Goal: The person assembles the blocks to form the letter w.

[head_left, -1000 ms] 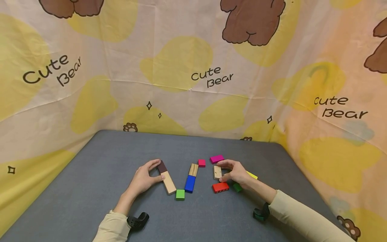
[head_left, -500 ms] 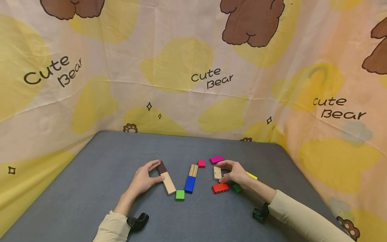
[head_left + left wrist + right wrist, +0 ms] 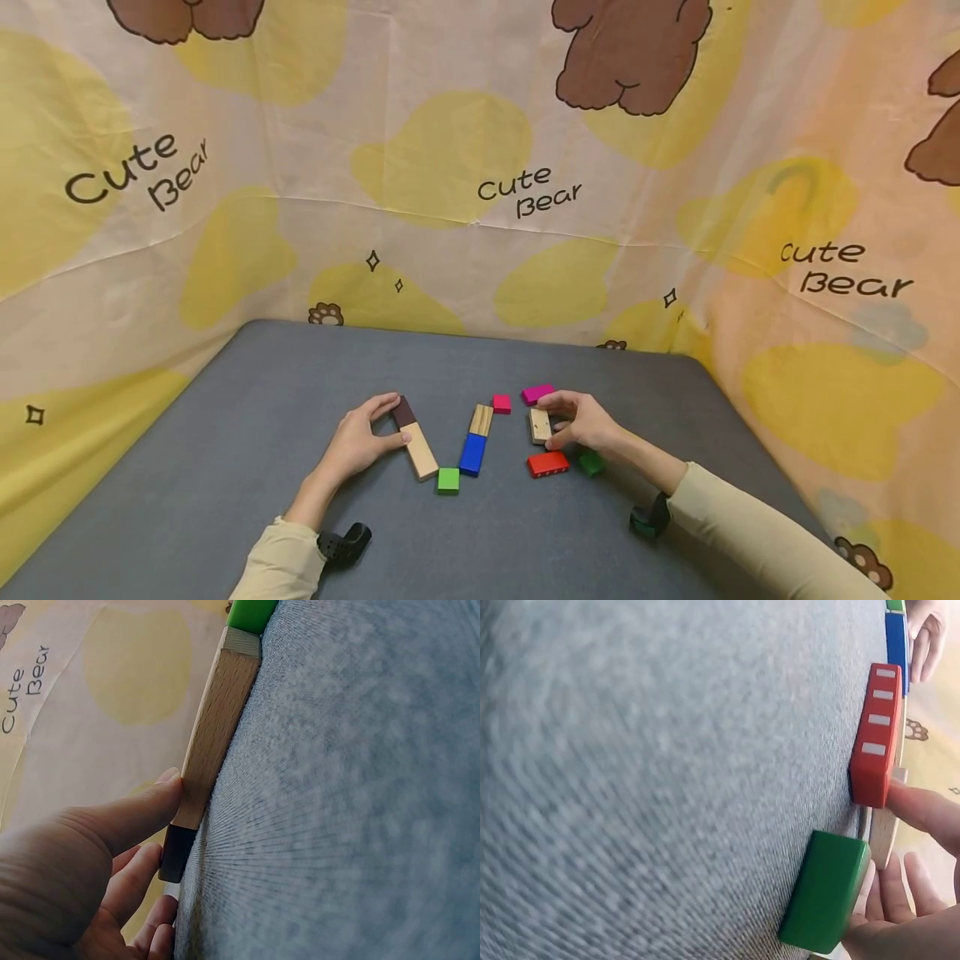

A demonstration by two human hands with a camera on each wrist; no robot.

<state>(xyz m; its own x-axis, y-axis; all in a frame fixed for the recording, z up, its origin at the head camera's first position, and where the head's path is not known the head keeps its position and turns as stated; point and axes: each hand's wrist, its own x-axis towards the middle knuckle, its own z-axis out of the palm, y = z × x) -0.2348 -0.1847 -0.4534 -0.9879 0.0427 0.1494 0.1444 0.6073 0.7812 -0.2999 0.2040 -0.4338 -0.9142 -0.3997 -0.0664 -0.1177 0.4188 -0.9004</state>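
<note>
Left hand (image 3: 356, 442): thumb against a plain tan rectangular wooden block (image 3: 422, 454), forefinger at the far end of a dark brown rectangular block (image 3: 403, 411) lined up with it; the fingers hold the dark one.
Right hand (image 3: 588, 423): thumb and forefinger pinch a speckled pale wooden rectangular block (image 3: 539, 426).
Between both hands' fingers: bright green square block (image 3: 448, 481), blue rectangle (image 3: 472, 455), stripe-grained wooden rectangle (image 3: 482, 420), pinkish-red square (image 3: 502, 404).
Just beyond the right fingers: magenta rectangular block (image 3: 537, 394).
Nearer the person than the right fingers: red rectangular block (image 3: 548, 464) with white side patches, dark green block (image 3: 825, 892).
Beneath the fingers: grey-blue counter (image 3: 487, 550).
</note>
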